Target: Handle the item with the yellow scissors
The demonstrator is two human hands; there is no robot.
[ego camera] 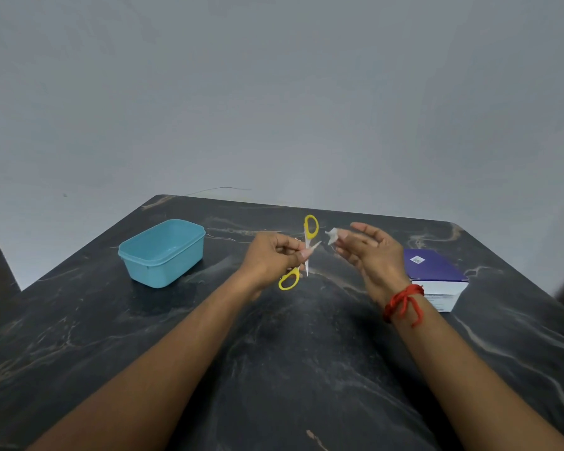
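Left hand [272, 255]: raised above the dark marble table [306, 369], fingers curled round a pair of yellow-handled scissors [306, 252], gripped near the pivot; blades open, one handle loop pointed up and away, the other down toward the person. Right hand [370, 252]: just beside the scissors, palm turned inward, fingers loosely extended, fingertips pinching a small white scrap [332, 235], material not discernible. Red thread [404, 302] was tied at the right wrist. Blue plastic tub [163, 253]: open, stood on the table left of the hands, well apart. Purple-topped box [437, 275]: lay on the table behind the right wrist.
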